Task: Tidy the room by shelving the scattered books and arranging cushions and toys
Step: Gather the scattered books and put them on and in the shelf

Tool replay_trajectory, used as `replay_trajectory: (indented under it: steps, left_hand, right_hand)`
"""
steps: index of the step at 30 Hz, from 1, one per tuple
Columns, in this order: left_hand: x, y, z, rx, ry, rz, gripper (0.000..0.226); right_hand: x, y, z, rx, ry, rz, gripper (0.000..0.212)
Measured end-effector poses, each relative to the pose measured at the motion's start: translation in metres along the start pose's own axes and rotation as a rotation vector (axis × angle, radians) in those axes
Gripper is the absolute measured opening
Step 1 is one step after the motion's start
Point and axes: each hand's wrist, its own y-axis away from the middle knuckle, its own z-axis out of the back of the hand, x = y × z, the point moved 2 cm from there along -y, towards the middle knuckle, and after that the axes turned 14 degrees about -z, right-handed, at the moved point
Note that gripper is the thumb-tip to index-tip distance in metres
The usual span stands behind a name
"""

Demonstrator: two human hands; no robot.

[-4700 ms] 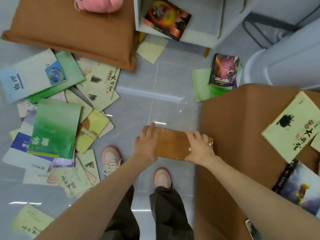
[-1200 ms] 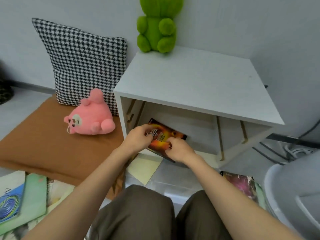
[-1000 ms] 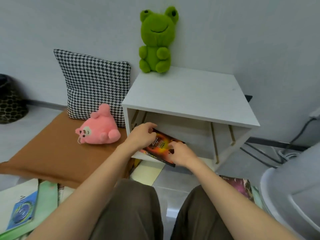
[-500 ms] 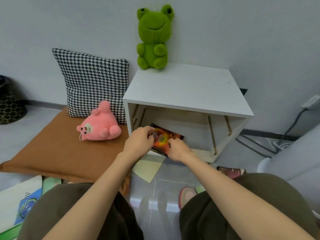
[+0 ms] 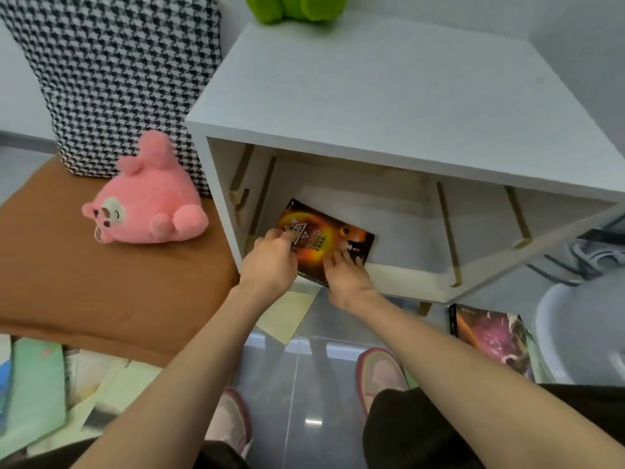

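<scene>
Inside the open cubby of the white cabinet [image 5: 389, 96], w/ its near edge sticking out over the front lip, an orange-black book [image 5: 329, 242] is lying cover up & skewed, toward the left wall. L hand [image 5: 270, 262] is gripping the book's left edge, fingers curled round it, one fingertip resting on the cover. R hand [image 5: 346, 275] is pressing on the cover's near-right part, fingers fairly straight & a bit apart; thumb is hidden, so can't tell if it's hooking under. Left of the cabinet a pink plush [image 5: 145, 204] is lying on a brown cushion [image 5: 101, 282], w/ a houndstooth cushion [image 5: 118, 69] standing behind it against the wall. A green plush [image 5: 294, 6] is sitting on the cabinet top at the back, mostly cut off by the frame. On the floor, a pale yellow book [image 5: 287, 316] is poking out under the cabinet front, a purple book [image 5: 490, 336] is lying to the right, & more books [image 5: 37, 384] are lying scattered bottom left.
</scene>
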Motion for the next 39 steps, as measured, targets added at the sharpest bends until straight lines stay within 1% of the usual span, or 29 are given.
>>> replay_trajectory:
  steps: [3,5,7,10,12,13,17,19,23,26,29,33,35,37,39]
  left_hand:
    - [0.006,-0.007,-0.014,0.043,-0.065,-0.027,0.043]
    - [0.010,-0.007,-0.020,0.064,-0.115,-0.029,0.045]
    - [0.014,-0.005,-0.024,0.094,-0.168,-0.025,0.048]
    - [0.015,-0.002,-0.028,0.124,-0.234,-0.033,0.057]
    - [0.015,0.002,-0.028,0.142,-0.291,-0.059,0.066]
    - [0.013,0.005,-0.026,0.157,-0.321,-0.074,0.071]
    - [0.004,0.016,-0.017,0.198,-0.435,-0.122,0.086]
    - [-0.005,0.023,-0.010,0.205,-0.450,-0.138,0.090]
    - [-0.021,0.037,0.008,0.200,-0.446,-0.136,0.099]
    - [-0.033,0.049,0.027,0.207,-0.469,-0.135,0.108]
    - [-0.046,0.060,0.049,0.194,-0.528,-0.184,0.112]
    - [-0.062,0.079,0.080,0.062,-0.584,-0.299,0.110]
    - [-0.070,0.090,0.093,-0.041,-0.572,-0.375,0.104]
    - [-0.076,0.099,0.103,-0.162,-0.560,-0.424,0.091]
    - [-0.086,0.108,0.115,-0.274,-0.553,-0.447,0.068]
  right_hand:
    - [-0.001,-0.009,-0.012,-0.029,0.071,-0.004,0.077]
    - [0.000,-0.009,-0.016,-0.075,0.102,0.006,0.075]
    - [0.001,-0.008,-0.017,-0.082,0.129,0.016,0.075]
    - [0.000,-0.009,-0.013,-0.069,0.173,0.032,0.082]
    - [-0.004,-0.007,-0.009,-0.069,0.188,0.057,0.086]
    - [-0.008,-0.002,-0.006,-0.078,0.198,0.072,0.085]
    - [-0.022,0.023,0.008,-0.157,0.296,0.167,0.061]
    - [-0.029,0.039,0.022,-0.204,0.337,0.229,0.054]
    - [-0.038,0.077,0.062,-0.253,0.370,0.312,0.049]
    - [-0.046,0.108,0.090,-0.284,0.358,0.332,0.052]
    - [-0.053,0.134,0.113,-0.336,0.317,0.352,0.052]
    - [-0.065,0.167,0.141,-0.455,0.197,0.360,0.052]
    - [-0.071,0.185,0.149,-0.566,0.107,0.384,0.054]
    - [-0.077,0.199,0.154,-0.684,0.006,0.405,0.060]
    - [-0.085,0.215,0.161,-0.792,-0.091,0.427,0.063]
